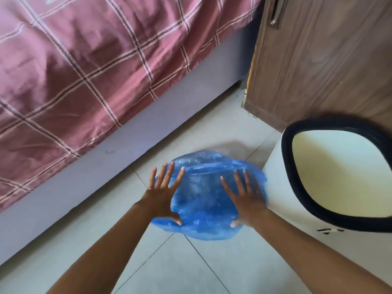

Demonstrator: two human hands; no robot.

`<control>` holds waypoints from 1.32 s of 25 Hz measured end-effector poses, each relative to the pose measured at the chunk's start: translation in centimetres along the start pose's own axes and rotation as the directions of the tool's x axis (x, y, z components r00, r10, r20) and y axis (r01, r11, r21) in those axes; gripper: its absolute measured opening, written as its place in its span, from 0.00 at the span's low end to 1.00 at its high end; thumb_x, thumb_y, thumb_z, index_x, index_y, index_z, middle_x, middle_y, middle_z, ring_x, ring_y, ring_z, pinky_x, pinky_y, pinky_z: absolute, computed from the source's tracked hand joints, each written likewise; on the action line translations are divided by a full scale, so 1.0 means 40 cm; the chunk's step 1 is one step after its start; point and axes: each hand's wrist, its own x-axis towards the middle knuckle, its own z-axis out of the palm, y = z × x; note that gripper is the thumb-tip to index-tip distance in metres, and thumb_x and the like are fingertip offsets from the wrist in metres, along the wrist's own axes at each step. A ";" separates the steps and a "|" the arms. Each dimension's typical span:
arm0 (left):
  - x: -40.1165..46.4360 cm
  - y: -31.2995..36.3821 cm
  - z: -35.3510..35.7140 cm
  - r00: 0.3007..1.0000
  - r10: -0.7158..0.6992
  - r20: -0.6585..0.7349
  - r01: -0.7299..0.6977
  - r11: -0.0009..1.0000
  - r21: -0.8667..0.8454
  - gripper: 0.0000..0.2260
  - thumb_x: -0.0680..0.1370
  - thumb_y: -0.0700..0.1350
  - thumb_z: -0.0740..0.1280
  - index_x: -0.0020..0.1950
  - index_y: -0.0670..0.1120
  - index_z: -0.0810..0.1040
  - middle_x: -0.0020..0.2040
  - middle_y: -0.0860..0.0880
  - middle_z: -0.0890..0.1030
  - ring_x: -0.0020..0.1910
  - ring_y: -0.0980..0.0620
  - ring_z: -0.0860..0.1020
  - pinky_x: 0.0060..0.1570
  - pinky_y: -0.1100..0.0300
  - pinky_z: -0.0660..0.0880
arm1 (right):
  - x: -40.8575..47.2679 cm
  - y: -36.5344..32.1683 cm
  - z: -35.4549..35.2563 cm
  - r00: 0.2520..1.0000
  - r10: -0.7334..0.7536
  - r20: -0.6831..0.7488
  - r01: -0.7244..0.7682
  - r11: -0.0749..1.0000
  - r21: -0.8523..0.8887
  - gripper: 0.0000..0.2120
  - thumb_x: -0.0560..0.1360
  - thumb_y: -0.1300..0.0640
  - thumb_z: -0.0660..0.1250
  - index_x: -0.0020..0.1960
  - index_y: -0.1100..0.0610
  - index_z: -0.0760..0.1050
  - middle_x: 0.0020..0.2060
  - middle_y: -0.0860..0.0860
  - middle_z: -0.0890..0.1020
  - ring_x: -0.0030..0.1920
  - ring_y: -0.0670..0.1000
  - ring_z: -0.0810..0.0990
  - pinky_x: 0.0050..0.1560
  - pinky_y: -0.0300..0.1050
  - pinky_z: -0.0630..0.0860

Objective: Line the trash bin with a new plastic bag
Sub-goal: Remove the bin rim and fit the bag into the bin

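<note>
Left hand point(162, 195) spread wide, fingers fanned, palm flat against the left side of a crumpled, translucent blue plastic bag point(203, 200), thumb pressed on its lower edge. Right hand point(246, 198) likewise splayed, palm on the right side of that same bag, thumb low against the plastic, slightly blurred. Neither hand clenched, nothing pinched between fingers; just two open palms bearing on the film from either side. Bag puffed out into a rounded shape between both hands, above the pale tiled floor point(191, 268), not inside any container. Whether resting on the tiles or held clear of them, cannot tell. Just beside the bag's right edge, a white round plastic trash bin point(280, 183) with a black rim band around its mouth, interior bare and cream-coloured, no liner in it. Bag edge very near the bin's outer wall, perhaps brushing it. Beyond the bin, a brown wood-grain cabinet door point(314, 60) with a metal handle near the top. Off to the left, a bed with a grey base point(148, 132) running diagonally, draped with a dusty-pink checked bedspread point(84, 60) hanging over its side.
</note>
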 end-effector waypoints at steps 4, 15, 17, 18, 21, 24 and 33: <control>0.023 0.010 0.063 0.936 -0.076 0.345 0.096 0.994 -0.044 0.67 0.52 0.73 0.69 0.58 0.55 0.13 0.71 0.42 0.27 0.70 0.42 0.28 0.68 0.38 0.31 | 0.013 -0.006 0.029 0.981 -0.012 0.193 0.010 1.000 0.013 0.55 0.65 0.41 0.72 0.74 0.43 0.33 0.76 0.58 0.43 0.75 0.65 0.42 0.72 0.66 0.43; -0.065 0.240 -0.241 0.950 0.155 -0.270 -0.287 0.771 -0.568 0.41 0.69 0.73 0.47 0.73 0.48 0.59 0.75 0.46 0.60 0.74 0.51 0.59 0.73 0.55 0.58 | -0.321 0.016 -0.158 0.635 -0.082 -0.768 0.360 0.911 0.201 0.15 0.73 0.55 0.61 0.55 0.58 0.80 0.58 0.55 0.81 0.60 0.51 0.76 0.62 0.40 0.70; -0.070 0.323 -0.344 0.878 0.208 -0.430 -0.436 0.718 -0.543 0.32 0.73 0.64 0.55 0.73 0.49 0.60 0.74 0.47 0.64 0.72 0.54 0.62 0.71 0.61 0.60 | -0.397 0.080 -0.217 0.612 -0.014 -0.791 0.312 0.923 0.225 0.17 0.74 0.54 0.59 0.58 0.60 0.78 0.59 0.55 0.80 0.61 0.50 0.73 0.64 0.40 0.67; -0.066 0.358 -0.379 0.837 0.258 -0.483 -0.502 0.714 -0.488 0.29 0.75 0.60 0.57 0.73 0.49 0.61 0.74 0.47 0.65 0.72 0.54 0.63 0.70 0.59 0.61 | -0.419 0.125 -0.226 0.646 0.026 -0.763 0.227 0.948 0.224 0.19 0.74 0.52 0.58 0.58 0.61 0.78 0.57 0.56 0.81 0.60 0.52 0.74 0.63 0.41 0.68; -0.021 0.451 -0.413 0.741 0.429 -0.517 -0.620 0.733 -0.279 0.25 0.75 0.57 0.58 0.69 0.48 0.67 0.70 0.43 0.70 0.70 0.44 0.67 0.67 0.47 0.68 | -0.466 0.253 -0.233 0.847 0.117 -0.519 -0.036 0.986 0.164 0.24 0.71 0.41 0.57 0.50 0.58 0.81 0.43 0.53 0.85 0.49 0.56 0.82 0.49 0.48 0.77; 0.023 0.502 -0.400 0.769 0.477 -0.426 -0.613 0.737 -0.283 0.25 0.72 0.61 0.58 0.60 0.46 0.76 0.71 0.40 0.68 0.74 0.41 0.59 0.69 0.44 0.65 | -0.486 0.277 -0.213 0.946 0.101 -0.307 0.020 0.930 0.366 0.19 0.74 0.42 0.60 0.54 0.54 0.78 0.42 0.49 0.81 0.46 0.53 0.78 0.45 0.43 0.69; 0.012 0.573 -0.429 0.956 -0.142 -0.258 -0.144 0.539 -0.830 0.30 0.72 0.44 0.70 0.70 0.43 0.62 0.68 0.46 0.63 0.66 0.50 0.67 0.62 0.59 0.70 | -0.520 0.330 -0.156 0.576 0.766 -0.287 -0.380 0.562 0.735 0.33 0.74 0.55 0.67 0.73 0.61 0.56 0.67 0.59 0.63 0.66 0.57 0.59 0.65 0.48 0.62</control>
